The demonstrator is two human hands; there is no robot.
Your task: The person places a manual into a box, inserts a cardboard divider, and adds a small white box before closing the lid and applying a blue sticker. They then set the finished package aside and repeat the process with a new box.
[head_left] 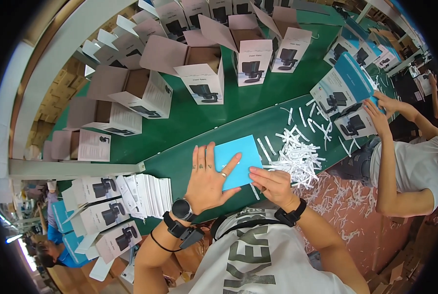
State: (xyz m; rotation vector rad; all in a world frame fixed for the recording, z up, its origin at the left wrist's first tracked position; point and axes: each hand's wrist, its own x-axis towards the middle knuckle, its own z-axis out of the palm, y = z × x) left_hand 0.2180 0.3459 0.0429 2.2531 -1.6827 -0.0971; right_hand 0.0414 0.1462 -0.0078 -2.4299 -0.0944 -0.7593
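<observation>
Left hand: was spread flat over the sheet's left part; even palm pressure appeared best to prevent slipping
Blue sheet: lay on the green table, between both hands
Right hand: fingers lay together at the lower right corner; light contact suited that edge; a pinch could not be confirmed
Paper strips: heaped alongside, best kept from underneath
Hidden: sheet's underside and layer count
</observation>
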